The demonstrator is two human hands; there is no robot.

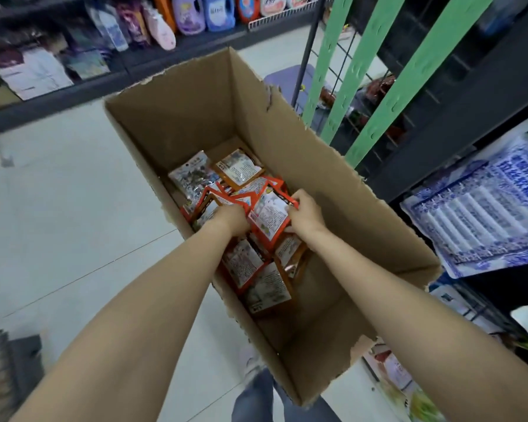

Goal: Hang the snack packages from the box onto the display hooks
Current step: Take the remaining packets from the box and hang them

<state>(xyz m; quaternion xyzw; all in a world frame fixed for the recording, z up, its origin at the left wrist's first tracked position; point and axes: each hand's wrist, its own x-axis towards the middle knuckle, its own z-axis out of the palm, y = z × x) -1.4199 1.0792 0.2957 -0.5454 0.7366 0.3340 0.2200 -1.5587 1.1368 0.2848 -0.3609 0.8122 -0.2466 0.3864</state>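
A tall open cardboard box (333,190) stands on the floor in front of me. Several orange and red snack packages (241,170) lie loose on its bottom. Both my arms reach down inside. My left hand (232,219) clutches a fanned bunch of red-edged packages (226,197). My right hand (305,216) pinches the right edge of one package (269,217) with a white label, held between the two hands. Green hanging strips (363,65) with hook slots stand on a dark wire rack to the right of the box.
A dark shelf (73,86) with detergent bottles and refill pouches runs along the far left. Blue-and-white packs (482,208) hang on the shelving at the right. A purple stool (290,80) stands behind the box. My shoes and jeans (256,391) are below the box.
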